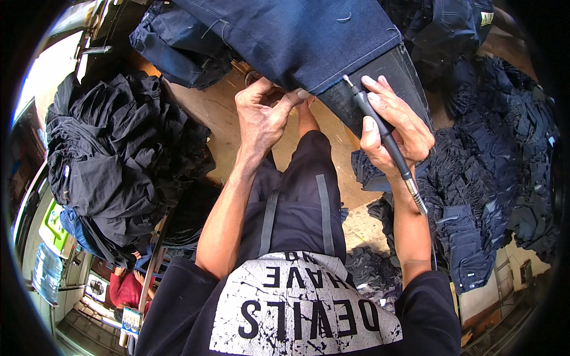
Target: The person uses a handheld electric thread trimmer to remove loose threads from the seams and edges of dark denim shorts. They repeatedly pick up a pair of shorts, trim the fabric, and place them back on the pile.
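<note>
A dark blue denim trouser leg (297,41) is drawn over a flat black board (389,71), its hem lying across the board. My right hand (401,121) grips a black pen-shaped rotary tool (377,115) with a coiled spring and thin cable at its rear. The tool's small pale tip meets the hem edge. At the hem's near left corner, my left hand (261,113) pinches the denim between thumb and fingers; some of those fingers are tucked out of sight beneath the cloth. Loose pale threads cling to the leg.
A large heap of black garments (113,160) stands at left. Stacked dark blue trousers (475,178) fill the right side, with more denim (178,44) at the upper left. Further off at lower left are a person in a red top (126,289) and a water bottle (47,273).
</note>
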{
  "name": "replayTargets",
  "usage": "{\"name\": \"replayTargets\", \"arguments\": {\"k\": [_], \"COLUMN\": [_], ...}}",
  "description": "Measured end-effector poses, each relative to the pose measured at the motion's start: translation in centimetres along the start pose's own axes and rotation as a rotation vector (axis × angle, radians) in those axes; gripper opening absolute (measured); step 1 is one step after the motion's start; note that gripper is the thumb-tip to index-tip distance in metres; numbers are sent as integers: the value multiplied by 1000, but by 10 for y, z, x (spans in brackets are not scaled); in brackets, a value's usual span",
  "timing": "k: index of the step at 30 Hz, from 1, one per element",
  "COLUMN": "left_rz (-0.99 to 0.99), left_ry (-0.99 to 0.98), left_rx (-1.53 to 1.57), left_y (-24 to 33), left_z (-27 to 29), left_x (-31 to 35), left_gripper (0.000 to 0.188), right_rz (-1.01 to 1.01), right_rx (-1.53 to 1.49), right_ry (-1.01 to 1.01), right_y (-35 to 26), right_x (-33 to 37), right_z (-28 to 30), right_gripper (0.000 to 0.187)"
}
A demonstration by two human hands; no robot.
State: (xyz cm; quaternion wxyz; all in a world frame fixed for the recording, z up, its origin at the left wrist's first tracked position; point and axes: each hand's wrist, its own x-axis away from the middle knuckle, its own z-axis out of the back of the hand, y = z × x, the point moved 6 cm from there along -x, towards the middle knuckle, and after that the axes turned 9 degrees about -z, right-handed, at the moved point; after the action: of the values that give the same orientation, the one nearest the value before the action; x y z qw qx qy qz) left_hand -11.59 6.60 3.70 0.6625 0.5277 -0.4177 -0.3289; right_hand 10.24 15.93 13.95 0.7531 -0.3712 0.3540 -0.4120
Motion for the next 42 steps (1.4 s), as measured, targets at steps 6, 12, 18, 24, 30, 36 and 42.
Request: {"name": "replayTargets", "arguments": {"k": [6, 12, 18, 24, 30, 36, 42], "left_rz": [-16, -15, -49, -93, -130, -103, -74], "left_ry": [36, -19, 22, 58, 55, 38, 60], "left_rx": [114, 38, -177, -42, -66, -57, -27], "left_y": [-3, -2, -25, -39, -35, -40, -42], "left_z": [-5, -2, -12, -34, -34, -34, -34], "left_x": [-2, 0, -18, -31, -29, -30, -29], "left_gripper": [17, 12, 9, 17, 15, 18, 19], "right_rz": [-30, -54, -116, -2, 77, 43, 35], "right_rx": [8, 13, -88, -75, -93, -48, -40], "right_ry": [48, 15, 27, -38, -127, -103, -95], "right_y": [2, 3, 13, 9, -4, -4, -3], "right_x": [-3, 2, -8, -5, 2, -1, 1], "right_z": [3, 4, 21, 15, -6, -8, -7], "right_gripper": [28, 29, 28, 26, 25, 28, 28]}}
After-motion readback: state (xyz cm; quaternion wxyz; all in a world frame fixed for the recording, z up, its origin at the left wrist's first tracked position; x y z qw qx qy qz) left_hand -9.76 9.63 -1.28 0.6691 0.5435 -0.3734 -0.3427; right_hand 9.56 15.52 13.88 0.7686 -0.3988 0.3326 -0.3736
